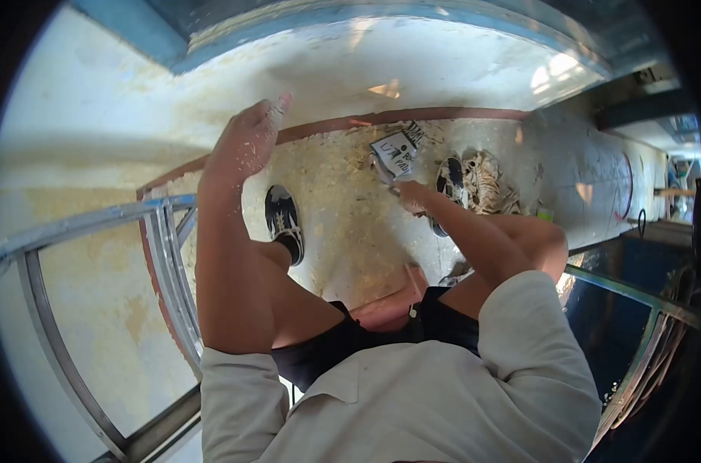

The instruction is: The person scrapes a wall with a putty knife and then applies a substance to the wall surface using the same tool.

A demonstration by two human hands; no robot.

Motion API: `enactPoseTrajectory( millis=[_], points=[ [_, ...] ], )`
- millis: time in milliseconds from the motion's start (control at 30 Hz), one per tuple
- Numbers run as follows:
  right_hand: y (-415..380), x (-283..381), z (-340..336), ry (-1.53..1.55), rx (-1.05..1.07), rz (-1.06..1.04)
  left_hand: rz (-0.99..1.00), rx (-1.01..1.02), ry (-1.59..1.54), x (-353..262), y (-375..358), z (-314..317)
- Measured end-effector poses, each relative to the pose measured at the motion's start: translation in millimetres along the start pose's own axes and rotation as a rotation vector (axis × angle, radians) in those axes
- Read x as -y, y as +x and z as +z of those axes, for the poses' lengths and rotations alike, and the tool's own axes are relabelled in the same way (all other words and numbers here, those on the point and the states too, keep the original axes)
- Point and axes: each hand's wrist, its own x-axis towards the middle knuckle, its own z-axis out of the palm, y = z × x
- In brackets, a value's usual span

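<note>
My left hand (252, 140) is raised in front of the wall, flecked with white dust or paste, its fingers stretched out and holding nothing. Low down between my feet, my right hand (412, 198) has its fingers closed around a small tool with a pale flat end (382, 171); its exact kind I cannot tell. That end reaches the edge of a white printed packet (397, 151) with dark lettering, which is on the floor near the wall. Beside my right shoe (449, 180) lies a crumpled, streaked cloth or bag (483, 184).
A reddish seat (389, 305) is under me. On the left stands a metal frame (161, 231) against the patchy wall (146, 305). A green-edged metal frame (624, 287) is at the right. Pale specks cover the floor (335, 208); a blue ledge (304, 35) runs along the wall ahead.
</note>
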Motion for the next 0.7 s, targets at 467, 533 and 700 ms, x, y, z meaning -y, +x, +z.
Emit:
enactPoseTrajectory(
  millis=[467, 533, 700],
  points=[
    [-7, 120, 68, 1.441, 0.106, 0.369, -0.091, 0.003, 0.179, 53, -51, -46],
    [-15, 134, 46, 1.439, 0.066, 0.309, -0.049, -0.004, 0.168, 57, -54, -44],
    [-80, 209, -47, 1.709, -0.331, -0.487, 0.036, 0.039, 0.206, 38, -73, -27]
  ],
)
